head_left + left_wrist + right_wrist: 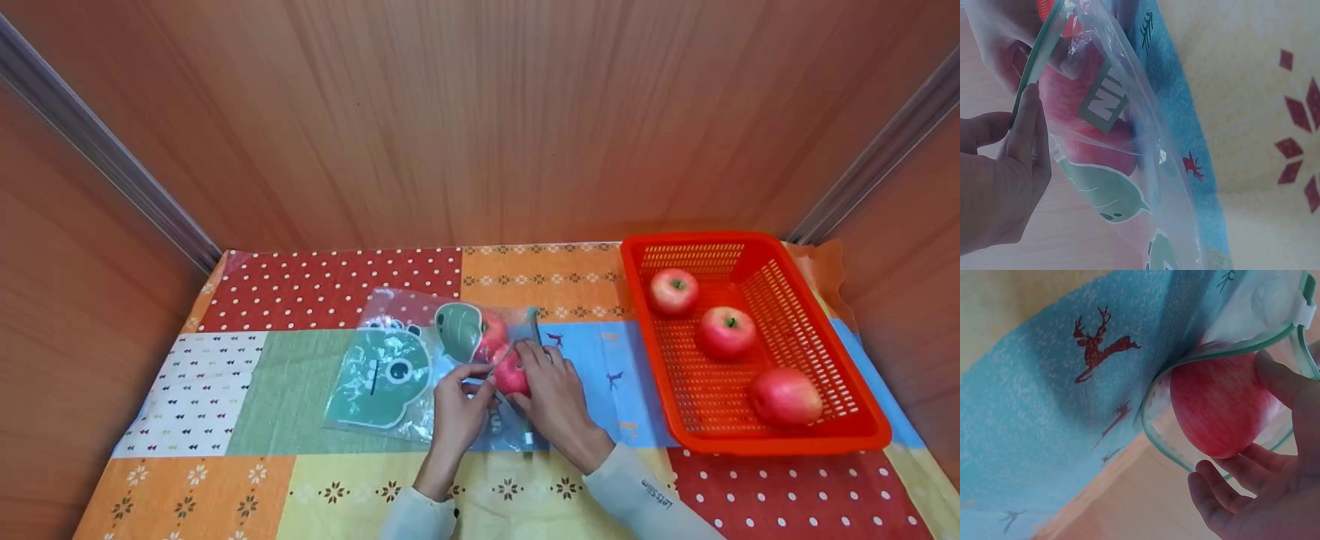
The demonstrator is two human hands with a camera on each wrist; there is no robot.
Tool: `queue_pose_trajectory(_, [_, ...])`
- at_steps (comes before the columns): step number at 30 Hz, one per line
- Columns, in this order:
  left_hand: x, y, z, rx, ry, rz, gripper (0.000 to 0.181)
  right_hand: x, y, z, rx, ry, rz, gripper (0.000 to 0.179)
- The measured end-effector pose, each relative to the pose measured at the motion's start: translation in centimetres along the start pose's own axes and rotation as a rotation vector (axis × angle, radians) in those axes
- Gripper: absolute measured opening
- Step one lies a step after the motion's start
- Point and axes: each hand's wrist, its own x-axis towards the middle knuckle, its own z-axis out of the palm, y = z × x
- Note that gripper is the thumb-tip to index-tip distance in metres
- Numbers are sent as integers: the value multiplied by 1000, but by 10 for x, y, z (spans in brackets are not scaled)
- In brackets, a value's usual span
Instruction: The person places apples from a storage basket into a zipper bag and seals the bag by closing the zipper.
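A clear zip bag (pixel 420 431) with green cartoon prints lies on the patchwork cloth. Its green-edged mouth faces right and gapes open. My left hand (pixel 459 409) pinches the bag's edge between thumb and fingers, as the left wrist view (pixel 1002 169) also shows. In my right hand (pixel 555 390) is a red apple (pixel 1219 405), held between thumb and fingers inside the bag's mouth. Another apple (pixel 492 334) lies deeper in the bag, partly hidden by a green leaf print. A white slider (pixel 1303 314) sits on the zip.
An orange-red plastic basket (pixel 660 375) stands at the right with three apples in it, one of them at the front (pixel 786 396). Wood-patterned panels (pixel 480 127) enclose the table at the back and both sides.
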Motion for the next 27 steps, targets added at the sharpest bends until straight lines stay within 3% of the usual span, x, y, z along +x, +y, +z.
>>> queue_pose_trajectory(16, [1,1,-1,23,1,-5,20,2,-2,12,24,36,36,75])
queue_pose_trajectory(21, [1,-1,-1,34,-8,-27,19,-2,-1,11,-11,34,17,84])
queue_pose_trajectory(27, [1,-2,-2,9,-13,-3,19,-8,2,1,-104,46,-57,81])
